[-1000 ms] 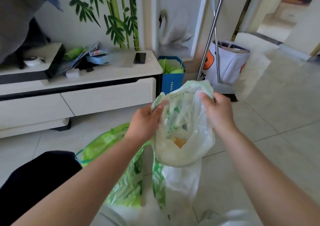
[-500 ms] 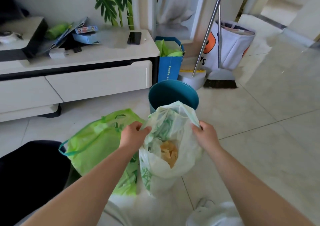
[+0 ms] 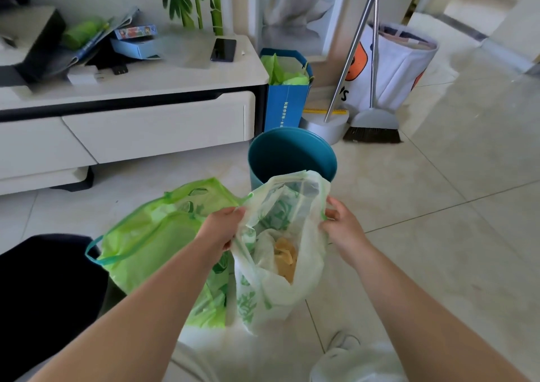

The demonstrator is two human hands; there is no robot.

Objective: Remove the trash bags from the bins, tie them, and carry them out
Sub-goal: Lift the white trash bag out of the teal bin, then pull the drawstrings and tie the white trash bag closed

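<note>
Two hands hold one white trash bag (image 3: 280, 267) by its mouth, one on each side. The left hand (image 3: 222, 229) pinches the left edge of the rim with curled fingers, and the right hand (image 3: 340, 223) pinches the right edge. The bag is out of the blue bin (image 3: 292, 156), which stands just behind it on the far side from the person with no liner showing. From both grips the bag hangs straight down, so its long axis is upright. Its mouth gapes between the hands and the rubbish sits low in the belly. Whether its bottom rests on the floor (image 3: 438, 235) cannot be told. Both hands are level and equally near, so neither has the advantage. Tying seems to be the step in hand, and it likely calls for drawing the two pinched edges toward each other across the gap, above the load. A green bag (image 3: 155, 235) lies on the floor just to the left, touching or nearly touching the white one
</note>
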